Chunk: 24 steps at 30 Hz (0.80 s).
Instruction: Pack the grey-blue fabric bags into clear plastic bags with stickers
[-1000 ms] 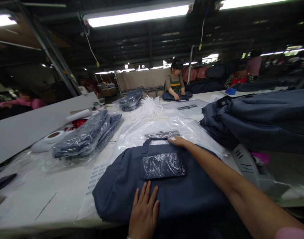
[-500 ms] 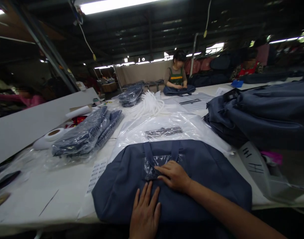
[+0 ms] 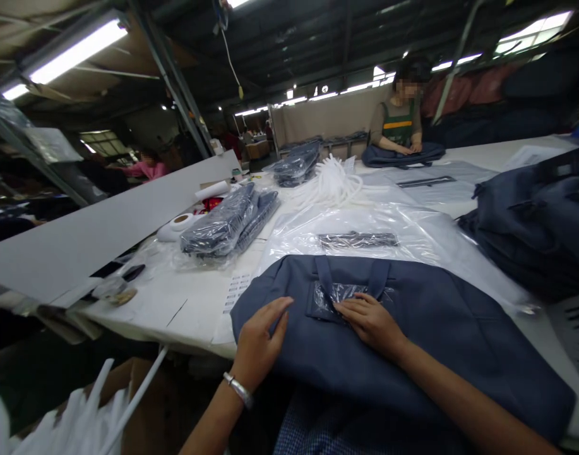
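A dark blue bag (image 3: 412, 366) lies flat before me along the table's front edge. Two straps of the same cloth, the bag's handles (image 3: 379, 278), run over a dark patch under clear plastic (image 3: 324, 303) near its top. On the lower part of that patch rests my right hand (image 3: 372, 322), fingers stretched out and holding nothing. My left hand (image 3: 261, 335), with a silver bracelet at the wrist, is over the bag's left end. Its fingers are extended with the thumb apart, and nothing is in it; whether it touches the cloth I cannot tell.
Clear plastic bags (image 3: 422, 221) lie behind the bag. Wrapped dark bundles (image 3: 223, 221) and a white roll (image 3: 180, 221) sit to the left, white cords (image 3: 336, 180) farther back. Dark blue bags (image 3: 540, 221) are piled right. A co-worker (image 3: 403, 120) stands across the table. White tubes (image 3: 81, 411) stand lower left.
My view has turned left, bringing the white tubes into sight. My left hand has moved from the bag's front to its left end. My right hand stays on the plastic-covered patch.
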Motion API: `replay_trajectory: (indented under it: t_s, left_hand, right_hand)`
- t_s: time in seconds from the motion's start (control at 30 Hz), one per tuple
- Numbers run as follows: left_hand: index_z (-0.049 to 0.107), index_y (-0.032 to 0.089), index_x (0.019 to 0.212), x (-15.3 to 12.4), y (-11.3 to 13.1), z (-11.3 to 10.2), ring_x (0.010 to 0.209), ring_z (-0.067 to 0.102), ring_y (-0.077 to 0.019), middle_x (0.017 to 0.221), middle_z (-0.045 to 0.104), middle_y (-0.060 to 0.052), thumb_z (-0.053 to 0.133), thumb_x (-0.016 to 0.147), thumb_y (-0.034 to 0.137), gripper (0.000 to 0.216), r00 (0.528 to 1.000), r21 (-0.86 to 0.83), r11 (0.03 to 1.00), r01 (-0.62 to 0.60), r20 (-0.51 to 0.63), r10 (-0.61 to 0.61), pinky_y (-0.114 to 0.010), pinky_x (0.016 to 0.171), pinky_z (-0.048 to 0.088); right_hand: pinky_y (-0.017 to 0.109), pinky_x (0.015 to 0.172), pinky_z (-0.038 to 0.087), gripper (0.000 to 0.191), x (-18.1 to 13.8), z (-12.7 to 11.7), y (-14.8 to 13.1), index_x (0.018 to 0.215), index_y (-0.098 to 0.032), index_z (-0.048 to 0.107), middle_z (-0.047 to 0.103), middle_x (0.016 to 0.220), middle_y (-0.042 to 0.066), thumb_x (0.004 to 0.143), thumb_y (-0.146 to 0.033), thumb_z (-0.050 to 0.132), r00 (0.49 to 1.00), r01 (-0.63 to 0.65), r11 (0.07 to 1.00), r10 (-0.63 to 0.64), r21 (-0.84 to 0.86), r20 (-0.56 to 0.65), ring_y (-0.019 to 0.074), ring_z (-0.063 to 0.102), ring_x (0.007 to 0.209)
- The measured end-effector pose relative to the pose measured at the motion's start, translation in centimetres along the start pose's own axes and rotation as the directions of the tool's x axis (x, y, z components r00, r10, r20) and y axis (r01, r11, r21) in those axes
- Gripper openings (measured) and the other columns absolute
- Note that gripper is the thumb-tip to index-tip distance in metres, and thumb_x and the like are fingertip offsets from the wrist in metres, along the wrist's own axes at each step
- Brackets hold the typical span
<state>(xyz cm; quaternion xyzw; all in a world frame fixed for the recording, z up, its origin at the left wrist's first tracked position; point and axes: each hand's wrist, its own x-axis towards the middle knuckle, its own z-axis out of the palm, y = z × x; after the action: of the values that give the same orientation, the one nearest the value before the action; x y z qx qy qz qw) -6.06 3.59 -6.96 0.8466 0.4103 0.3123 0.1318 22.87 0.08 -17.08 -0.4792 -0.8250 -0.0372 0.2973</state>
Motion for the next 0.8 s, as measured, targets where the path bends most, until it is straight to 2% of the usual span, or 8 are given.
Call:
replay_trajectory:
  t_s: [0.1, 0.2, 0.3, 0.4, 0.53, 0.67, 0.73, 0.8]
  left_hand:
    - [0.058, 0.029, 0.128, 2.2, 0.7, 2.7, 0.123, 0.057, -0.0165, 0.132, 0.062, -0.002, 0.047, 0.094, 0.026, 0.035, 0.977, -0.011, 0.991, -0.13, 0.17, 0.13, -0.034, 0.106, 0.047]
    - [0.05, 0.027, 0.136, 3.5, 1.2, 6.0, 0.134, 0.046, -0.0191, 0.145, 0.05, -0.004, 0.049, 0.093, 0.023, 0.043, 0.941, 0.024, 0.972, -0.234, 0.256, 0.22, -0.038, 0.111, 0.043]
    - [0.045, 0.025, 0.14, 3.7, 1.0, 8.5, 0.14, 0.038, -0.0239, 0.15, 0.044, -0.007, 0.05, 0.092, 0.023, 0.049, 0.908, 0.101, 0.951, -0.292, 0.343, 0.242, -0.048, 0.112, 0.039]
    - [0.044, 0.024, 0.14, 3.1, 0.6, 9.9, 0.135, 0.045, -0.024, 0.15, 0.044, -0.008, 0.049, 0.092, 0.024, 0.048, 0.888, 0.153, 0.944, -0.292, 0.409, 0.208, -0.05, 0.11, 0.041]
    - [0.052, 0.025, 0.135, 2.9, 0.4, 9.7, 0.128, 0.053, -0.0222, 0.144, 0.051, -0.007, 0.05, 0.092, 0.025, 0.043, 0.894, 0.128, 0.947, -0.293, 0.387, 0.224, -0.043, 0.105, 0.047]
    - [0.062, 0.026, 0.123, 5.8, 1.6, 8.6, 0.111, 0.065, -0.0212, 0.124, 0.067, -0.006, 0.046, 0.094, 0.027, 0.033, 0.923, 0.084, 0.96, -0.266, 0.308, 0.229, -0.039, 0.098, 0.053]
    - [0.062, 0.026, 0.123, 7.8, 2.5, 9.0, 0.115, 0.063, -0.0205, 0.126, 0.066, -0.005, 0.043, 0.095, 0.029, 0.034, 0.934, 0.017, 0.963, -0.268, 0.25, 0.256, -0.039, 0.102, 0.05]
    - [0.057, 0.026, 0.129, 9.2, 2.9, 10.5, 0.124, 0.056, -0.0191, 0.135, 0.06, -0.004, 0.042, 0.096, 0.031, 0.037, 0.924, -0.106, 0.954, -0.282, 0.239, 0.3, -0.038, 0.107, 0.046]
  right_hand:
    - [0.045, 0.105, 0.041, 0.038, 0.0, 0.1, -0.1, 0.13, -0.022, 0.059, 0.071, 0.115, 0.009, 0.095, -0.013, 0.046, 0.999, 0.007, 1.0, -0.007, -0.007, -0.044, 0.0178, 0.065, 0.104]
    - [0.043, 0.102, 0.043, 0.035, 0.1, -0.1, -0.3, 0.127, -0.021, 0.06, 0.071, 0.111, 0.009, 0.095, -0.015, 0.047, 0.998, -0.015, 1.0, 0.014, -0.019, -0.069, 0.0177, 0.066, 0.099]
    - [0.039, 0.094, 0.047, 0.033, 0.3, -0.4, -0.6, 0.124, -0.02, 0.062, 0.072, 0.108, 0.01, 0.094, -0.015, 0.048, 0.997, -0.013, 1.0, 0.013, -0.001, -0.071, 0.0185, 0.066, 0.097]
    - [0.036, 0.086, 0.048, 0.03, 0.4, -0.7, -1.1, 0.118, -0.019, 0.065, 0.073, 0.102, 0.009, 0.093, -0.015, 0.049, 0.998, -0.015, 1.0, 0.016, 0.017, -0.066, 0.0191, 0.066, 0.092]
    - [0.036, 0.081, 0.047, 0.029, 0.2, -1.0, -1.6, 0.115, -0.019, 0.066, 0.074, 0.096, 0.008, 0.092, -0.017, 0.049, 0.998, -0.022, 0.999, 0.024, 0.026, -0.066, 0.0187, 0.066, 0.086]
    - [0.035, 0.08, 0.046, 0.028, 0.2, -0.9, -2.0, 0.113, -0.017, 0.066, 0.073, 0.092, 0.009, 0.092, -0.016, 0.047, 0.998, -0.026, 1.0, 0.026, 0.012, -0.059, 0.019, 0.065, 0.084]
    - [0.035, 0.079, 0.047, 0.028, 0.3, -0.9, -2.2, 0.113, -0.016, 0.065, 0.073, 0.091, 0.009, 0.092, -0.016, 0.046, 0.998, -0.028, 1.0, 0.028, -0.009, -0.057, 0.0196, 0.065, 0.083]
    - [0.035, 0.078, 0.048, 0.028, 0.2, -0.8, -2.4, 0.112, -0.015, 0.064, 0.072, 0.092, 0.01, 0.091, -0.016, 0.047, 0.998, -0.017, 1.0, 0.016, -0.015, -0.058, 0.0204, 0.064, 0.083]
